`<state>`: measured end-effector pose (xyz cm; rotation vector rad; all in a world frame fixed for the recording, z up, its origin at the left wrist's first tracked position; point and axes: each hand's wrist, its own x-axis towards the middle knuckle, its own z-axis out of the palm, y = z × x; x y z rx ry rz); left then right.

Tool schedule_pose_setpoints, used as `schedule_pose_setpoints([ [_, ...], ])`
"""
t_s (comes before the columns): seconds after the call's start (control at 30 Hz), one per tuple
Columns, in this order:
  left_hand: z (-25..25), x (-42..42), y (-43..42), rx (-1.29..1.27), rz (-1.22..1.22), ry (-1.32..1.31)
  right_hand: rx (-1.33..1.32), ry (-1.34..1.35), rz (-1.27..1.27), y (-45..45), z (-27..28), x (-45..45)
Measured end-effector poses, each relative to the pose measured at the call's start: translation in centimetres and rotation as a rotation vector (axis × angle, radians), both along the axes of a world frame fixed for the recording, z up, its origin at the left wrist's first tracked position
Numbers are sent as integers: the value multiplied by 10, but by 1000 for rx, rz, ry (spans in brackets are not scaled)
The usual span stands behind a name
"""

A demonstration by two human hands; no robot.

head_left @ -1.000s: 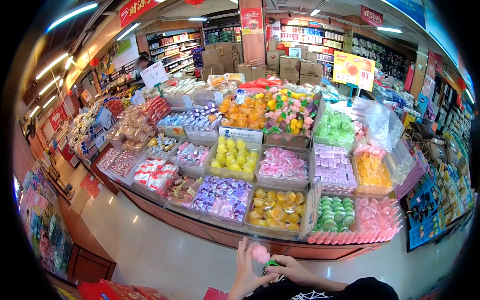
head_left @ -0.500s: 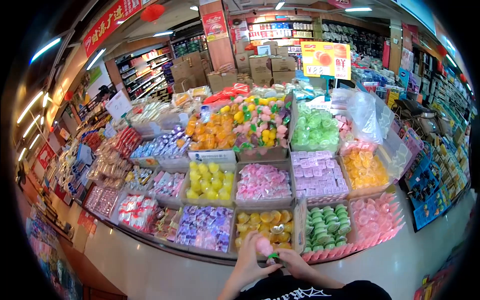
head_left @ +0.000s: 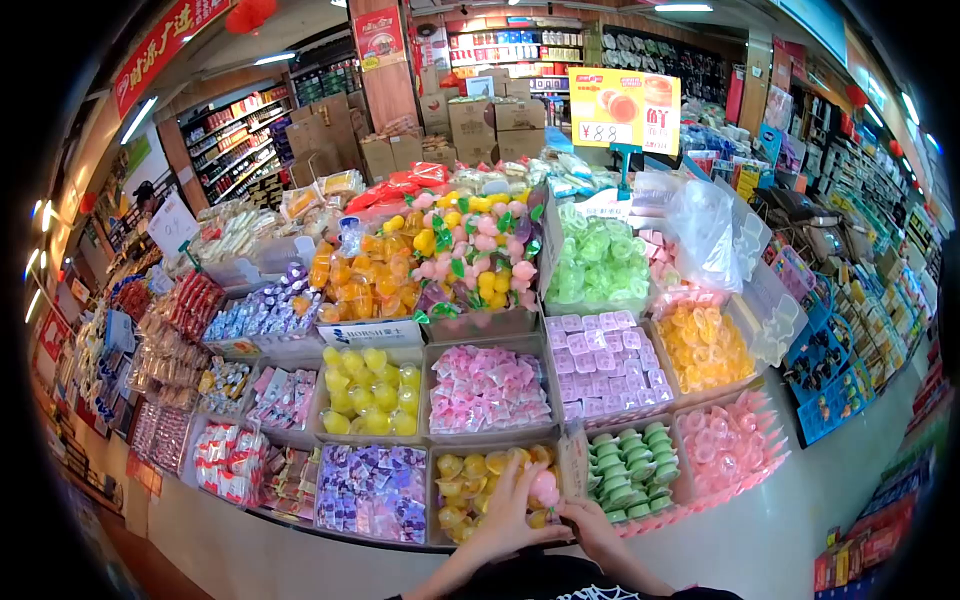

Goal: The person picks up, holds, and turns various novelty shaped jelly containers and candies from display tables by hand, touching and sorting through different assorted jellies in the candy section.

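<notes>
Between my two hands is a small pink peach-shaped jelly (head_left: 543,487) with a green leaf at its lower end. My left hand (head_left: 508,515) curls its fingers and thumb around the peach from the left. From the right, the fingers of my right hand (head_left: 592,530) are closed at its lower, leafy end; the fingertips are partly hidden. Both hands are over the front edge of a bin of yellow jelly cups (head_left: 465,485). Green jelly cups (head_left: 635,470) lie in the bin just right of my right hand.
Purple packets (head_left: 372,490) fill the bin to the left. Pink jellies (head_left: 735,440) lie at the right front. Behind are yellow round jellies (head_left: 372,395), pink packets (head_left: 488,390) and fruit-shaped jellies (head_left: 480,245). A yellow price sign (head_left: 625,110) stands above.
My view has shifted, so the display sits further left and the price sign looks nearer. Both hands remain at the pink peach, which now appears slightly tilted differently, its leaf less visible.
</notes>
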<state>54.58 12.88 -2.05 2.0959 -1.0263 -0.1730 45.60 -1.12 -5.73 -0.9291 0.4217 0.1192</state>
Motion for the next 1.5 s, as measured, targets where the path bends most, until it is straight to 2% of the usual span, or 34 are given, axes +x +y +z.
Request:
schedule_pose_setpoints([
  [0.1,-14,31,2,-77,-63,140,-162,-47,47,-3,-7,29],
  [0.13,-19,42,3,-109,-93,118,-163,-49,45,-3,-5,40],
  [0.17,-22,53,4,-111,-92,114,-283,-98,113,-4,0,53],
  [0.23,-20,77,8,-379,-186,969,-490,-161,331,-9,5,86],
  [0.27,-37,101,8,-338,-192,878,-509,-197,369,-10,5,105],
  [0.3,-18,116,10,-369,-124,1042,-530,-234,407,-10,9,122],
  [0.33,-5,133,11,-353,-63,1137,-491,-106,417,-8,21,143],
  [0.4,15,168,7,-375,-4,1273,-341,-22,389,-10,16,188],
  [0.43,17,188,1,-389,-15,1247,-254,59,348,-8,23,210],
  [0.5,6,236,-22,-297,138,1161,-297,-166,375,-15,41,244],
  [0.53,-8,272,-34,-228,-8,1067,-209,-44,247,-18,27,279],
  [0.57,34,271,-51,-286,106,989,-168,-133,237,-34,4,317],
  [0.6,32,301,-66,-330,42,883,-228,-220,79,-47,-12,355],
  [0.63,62,310,-81,-335,76,787,-151,-360,38,-63,-31,412],
  [0.67,47,357,-103,-311,-82,541,-555,-246,-142,-48,69,377],
  [0.7,52,379,-121,-375,-57,347,-585,-346,-162,-71,64,411],
  [0.73,87,380,-120,-329,-57,452,-738,-617,-299,-91,59,447],
  [0.77,92,394,-127,-336,-59,460,-1177,-617,-276,-112,66,473],
  [0.8,88,410,-137,-550,-21,526,-1144,-560,-263,-111,91,472],
  [0.83,81,419,-141,-661,2,555,-1152,-557,-256,-116,86,475],
  [0.87,75,427,-145,-773,20,578,-1103,-419,-224,-121,86,480],
  [0.93,67,423,-138,-624,150,680,-1052,-236,-159,-121,85,477],
  [1.03,77,398,-114,-460,244,661,-1014,-379,-120,-108,82,446],
  [1.07,70,409,-116,-426,265,665,-1073,-458,-161,-118,61,460],
  [1.1,62,421,-119,-392,284,669,-1153,-431,-182,-117,63,453],
  [1.13,28,464,-138,-581,177,482,-1214,-383,-187,-115,71,446],
  [1.2,21,486,-138,-703,-37,368,-1307,-363,-221,-111,85,440],
  [1.27,49,454,-109,-642,-128,465,-1322,-368,-214,-105,96,437],
  [1.3,74,423,-89,-228,-23,175,-1304,-346,-178,-100,101,433],
  [1.33,94,394,-71,192,68,-115,-1312,-448,-162,-94,98,431],
  [1.37,106,370,-56,203,70,-106,-1301,-441,-156,-85,93,424],
  [1.43,118,332,-34,746,152,-365,-1760,-323,292,-57,103,403],
  [1.47,70,342,-21,547,230,-661,-2039,-247,568,-39,112,383],
  [1.5,68,329,-4,554,238,-664,-2050,-251,743,-26,104,380],
])
